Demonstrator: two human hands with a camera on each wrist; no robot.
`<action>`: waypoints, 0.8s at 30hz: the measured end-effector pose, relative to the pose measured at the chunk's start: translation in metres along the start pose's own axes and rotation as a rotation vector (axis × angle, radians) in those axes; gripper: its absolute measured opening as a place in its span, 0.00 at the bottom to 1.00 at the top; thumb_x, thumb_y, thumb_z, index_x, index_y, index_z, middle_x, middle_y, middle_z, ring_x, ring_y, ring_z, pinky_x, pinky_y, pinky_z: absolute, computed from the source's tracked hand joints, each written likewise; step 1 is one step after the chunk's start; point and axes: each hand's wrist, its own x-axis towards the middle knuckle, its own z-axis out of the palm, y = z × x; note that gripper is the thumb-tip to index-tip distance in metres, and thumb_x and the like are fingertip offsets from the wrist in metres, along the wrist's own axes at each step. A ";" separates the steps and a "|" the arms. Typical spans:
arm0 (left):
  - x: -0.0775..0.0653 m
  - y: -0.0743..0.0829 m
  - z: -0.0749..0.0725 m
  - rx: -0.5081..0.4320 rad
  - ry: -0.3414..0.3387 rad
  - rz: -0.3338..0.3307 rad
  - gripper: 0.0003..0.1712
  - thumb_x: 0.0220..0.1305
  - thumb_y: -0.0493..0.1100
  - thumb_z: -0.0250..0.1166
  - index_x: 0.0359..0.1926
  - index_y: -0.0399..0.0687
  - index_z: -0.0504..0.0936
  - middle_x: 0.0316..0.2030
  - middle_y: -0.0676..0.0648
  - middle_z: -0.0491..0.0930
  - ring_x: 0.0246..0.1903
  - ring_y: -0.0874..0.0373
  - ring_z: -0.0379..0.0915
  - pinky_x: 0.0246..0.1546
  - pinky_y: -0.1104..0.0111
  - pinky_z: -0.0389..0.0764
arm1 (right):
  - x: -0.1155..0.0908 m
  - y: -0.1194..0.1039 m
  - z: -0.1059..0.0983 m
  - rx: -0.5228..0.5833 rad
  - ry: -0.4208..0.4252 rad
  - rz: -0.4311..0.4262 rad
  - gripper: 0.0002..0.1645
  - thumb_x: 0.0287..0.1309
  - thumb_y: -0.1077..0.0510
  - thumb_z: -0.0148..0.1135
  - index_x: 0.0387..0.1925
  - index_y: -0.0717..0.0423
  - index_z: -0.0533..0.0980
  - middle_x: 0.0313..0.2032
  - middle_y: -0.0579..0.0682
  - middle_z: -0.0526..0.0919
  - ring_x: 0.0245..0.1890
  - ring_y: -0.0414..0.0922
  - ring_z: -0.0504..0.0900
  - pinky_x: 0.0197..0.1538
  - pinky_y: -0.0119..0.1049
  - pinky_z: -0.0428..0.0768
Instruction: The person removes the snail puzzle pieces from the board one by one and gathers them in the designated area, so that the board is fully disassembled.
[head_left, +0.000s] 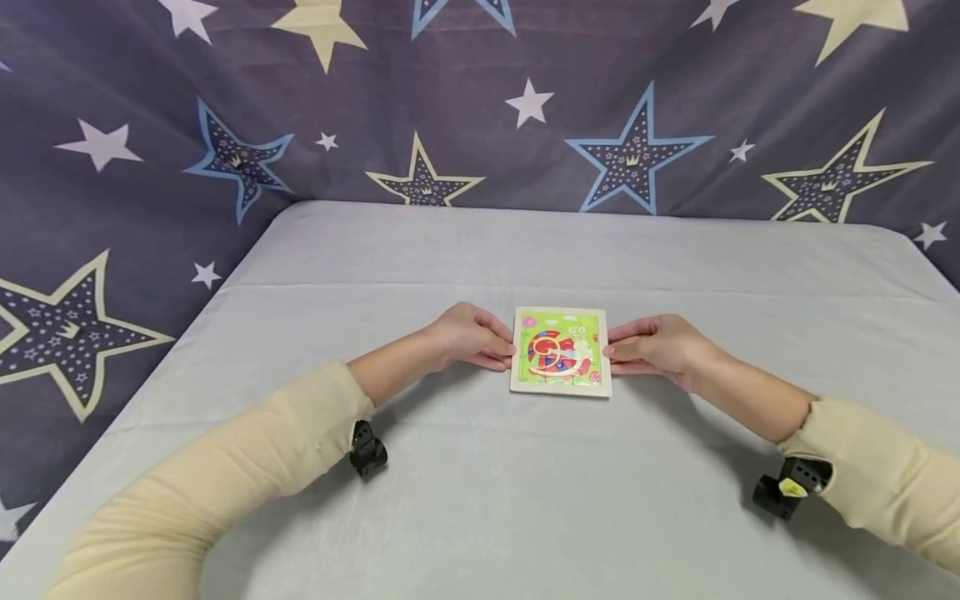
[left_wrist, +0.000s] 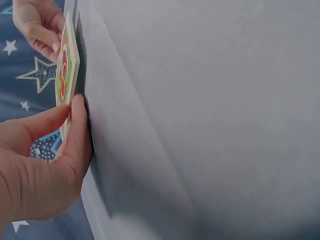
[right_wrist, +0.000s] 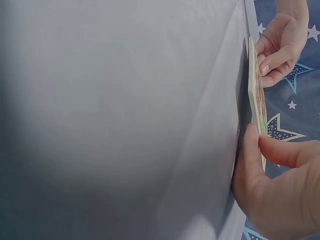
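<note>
A square wooden picture puzzle (head_left: 561, 352) with a pale frame and a red snail on a green ground is held between both hands. My left hand (head_left: 474, 337) pinches its left edge, thumb on the top face and fingers beneath. On the opposite edge, my right hand (head_left: 660, 350) pinches in the same way. In the left wrist view the puzzle (left_wrist: 69, 70) appears edge-on, with a narrow dark gap between it and the cloth. The right wrist view also shows the puzzle (right_wrist: 256, 85) from the side, slightly off the cloth.
A light grey cloth (head_left: 480, 500) covers the table. Behind it and along the left hangs a dark curtain (head_left: 480, 100) with stars. Black wrist cameras sit at the left cuff (head_left: 367, 450) and the right cuff (head_left: 793, 486).
</note>
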 end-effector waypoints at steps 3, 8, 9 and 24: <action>0.002 -0.001 0.001 0.049 -0.003 0.013 0.12 0.57 0.31 0.67 0.43 0.32 0.80 0.22 0.49 0.81 0.21 0.65 0.79 0.31 0.73 0.85 | 0.001 0.002 -0.001 -0.003 0.001 -0.002 0.34 0.59 0.63 0.64 0.63 0.71 0.63 0.32 0.42 0.84 0.34 0.35 0.85 0.47 0.32 0.84; 0.004 0.000 0.001 0.077 -0.010 0.020 0.11 0.57 0.31 0.67 0.43 0.32 0.81 0.22 0.50 0.81 0.20 0.65 0.79 0.31 0.73 0.85 | 0.002 0.003 -0.001 -0.023 0.016 -0.011 0.35 0.58 0.63 0.65 0.63 0.70 0.63 0.32 0.42 0.84 0.34 0.34 0.85 0.47 0.32 0.84; 0.005 0.001 0.001 0.076 -0.014 0.021 0.11 0.57 0.31 0.67 0.43 0.32 0.81 0.22 0.50 0.81 0.20 0.65 0.79 0.31 0.73 0.85 | 0.002 0.003 -0.002 -0.030 0.021 -0.012 0.35 0.57 0.63 0.66 0.63 0.70 0.63 0.31 0.42 0.84 0.34 0.34 0.85 0.47 0.32 0.84; -0.003 0.006 0.007 0.165 0.068 0.041 0.09 0.54 0.30 0.69 0.38 0.32 0.82 0.24 0.46 0.84 0.20 0.62 0.80 0.30 0.70 0.86 | -0.001 0.000 0.005 -0.297 0.118 -0.082 0.30 0.54 0.62 0.69 0.55 0.71 0.69 0.33 0.51 0.81 0.31 0.38 0.86 0.43 0.38 0.86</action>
